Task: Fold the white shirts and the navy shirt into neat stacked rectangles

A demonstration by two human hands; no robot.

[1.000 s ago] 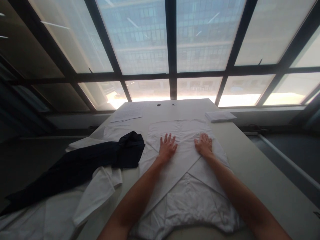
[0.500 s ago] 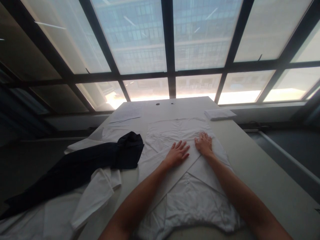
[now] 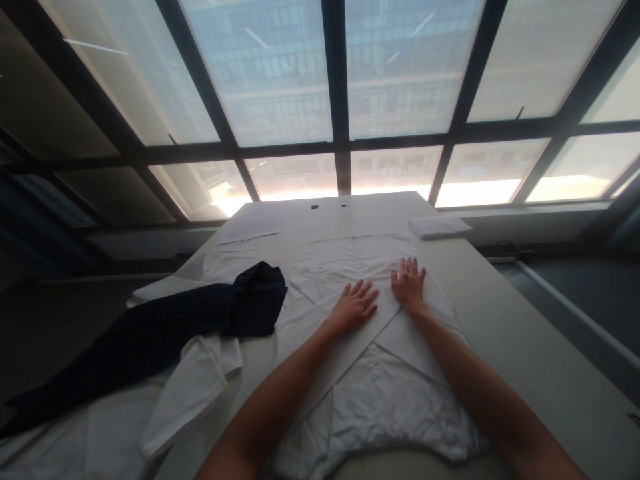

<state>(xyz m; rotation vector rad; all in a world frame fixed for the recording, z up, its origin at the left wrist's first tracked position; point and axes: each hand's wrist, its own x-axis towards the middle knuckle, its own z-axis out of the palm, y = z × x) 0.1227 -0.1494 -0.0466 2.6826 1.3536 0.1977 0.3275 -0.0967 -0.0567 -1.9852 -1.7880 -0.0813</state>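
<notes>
A white shirt (image 3: 350,400) lies spread on the long pale table (image 3: 505,320), its sleeves folded across its middle. My left hand (image 3: 354,307) rests flat on the folded sleeve, fingers stretched out and pointing up and right. My right hand (image 3: 409,285) lies flat on the shirt just beside it, fingers spread. Both hands press on the cloth and hold nothing.
A dark navy garment (image 3: 165,327) lies over other white clothes (image 3: 165,400) at the left of the table. Sheets of paper (image 3: 250,229) sit at the far left, a folded white stack (image 3: 439,227) at the far right. Large windows (image 3: 340,87) stand beyond the table's end.
My left hand has slid right across the shirt toward my right hand. My right hand has shifted slightly forward.
</notes>
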